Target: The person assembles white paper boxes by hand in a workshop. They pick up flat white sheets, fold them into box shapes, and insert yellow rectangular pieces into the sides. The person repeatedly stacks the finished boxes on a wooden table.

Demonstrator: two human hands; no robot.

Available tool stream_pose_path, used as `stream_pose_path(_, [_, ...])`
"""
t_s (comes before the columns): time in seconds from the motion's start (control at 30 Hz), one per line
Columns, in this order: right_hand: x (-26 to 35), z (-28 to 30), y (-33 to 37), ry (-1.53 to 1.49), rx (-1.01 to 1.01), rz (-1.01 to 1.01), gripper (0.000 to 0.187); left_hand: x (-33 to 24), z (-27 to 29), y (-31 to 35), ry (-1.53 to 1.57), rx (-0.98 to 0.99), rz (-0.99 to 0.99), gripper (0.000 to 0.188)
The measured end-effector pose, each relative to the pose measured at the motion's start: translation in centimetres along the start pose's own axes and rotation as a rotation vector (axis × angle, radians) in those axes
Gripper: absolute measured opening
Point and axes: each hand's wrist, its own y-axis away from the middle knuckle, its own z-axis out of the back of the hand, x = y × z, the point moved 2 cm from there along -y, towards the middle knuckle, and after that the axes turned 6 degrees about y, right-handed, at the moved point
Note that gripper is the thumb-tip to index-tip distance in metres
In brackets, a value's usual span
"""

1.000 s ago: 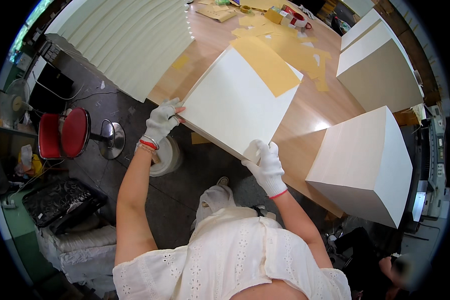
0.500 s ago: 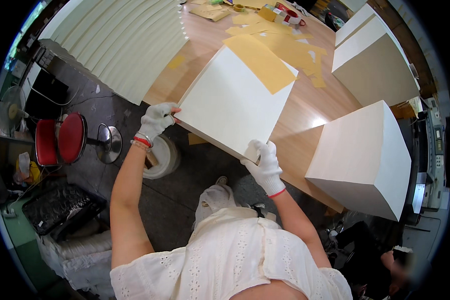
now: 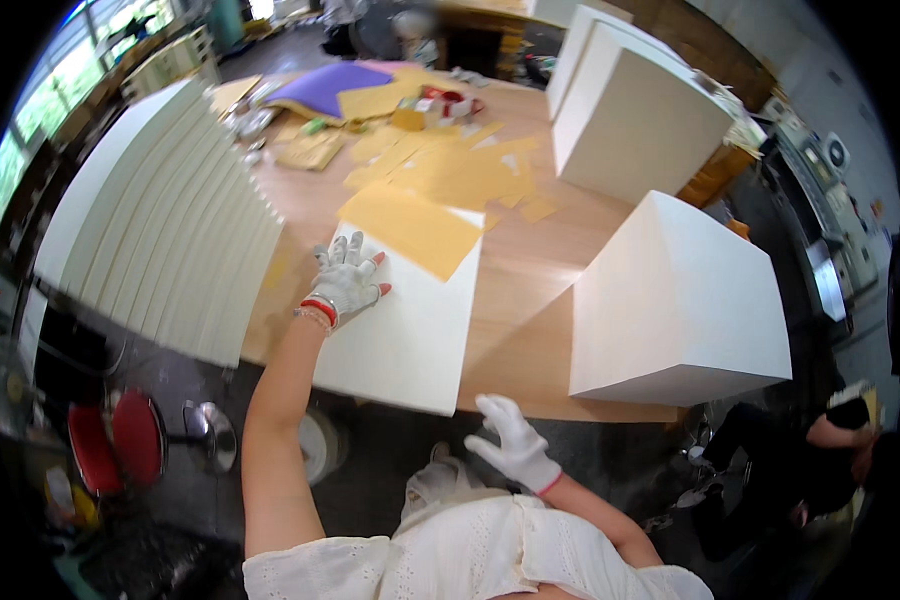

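Observation:
A flat white rectangular piece, which looks like a thin stack of paper (image 3: 405,350), lies on the wooden table with its near end at the front edge. A tan paper sheet (image 3: 415,232) rests across its far part. My left hand (image 3: 350,283), in a white glove with some fingertips bare, lies on the white piece with its fingers spread, just beside the tan sheet. My gloved right hand (image 3: 515,447) hovers off the table's front edge, near the white piece's near right corner. Its fingers are apart and it holds nothing.
Long ribbed stacks of cream paper (image 3: 170,230) line the table's left side. Tall white paper stacks (image 3: 670,300) stand at the right, with others (image 3: 635,110) behind. Tan scraps (image 3: 450,165) and a purple sheet (image 3: 330,88) lie farther back. A red chair (image 3: 135,435) and a seated person (image 3: 800,470) flank me.
My left hand has moved from the front left corner onto the top of the white piece. My right hand has let go of the near edge and drawn back. The view has shifted.

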Motion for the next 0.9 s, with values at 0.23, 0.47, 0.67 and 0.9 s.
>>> stream_pose_path(0.23, [-4.4, 3.6, 10.6, 0.084, -0.119, -0.488, 0.067, -2.4, 1.9, -14.7, 0.079, -0.097, 0.166, 0.092])
stream_pose_path(0.47, [-7.4, 3.0, 18.5, 0.091, -0.125, -0.799, 0.069, 1.9, 2.0, -20.9, 0.277, 0.193, 0.127, 0.079])
stream_pose_path(0.67, [-8.6, 2.9, 19.5, 0.018, -0.074, -0.852, 0.071, 11.6, -2.3, -22.9, 0.542, -0.111, 0.360, 0.056])
stream_pose_path(0.9, [-7.7, 3.7, 15.9, 0.019, 0.033, -0.853, 0.069, 14.2, -1.8, -27.6, 0.781, -0.564, 0.324, 0.034])
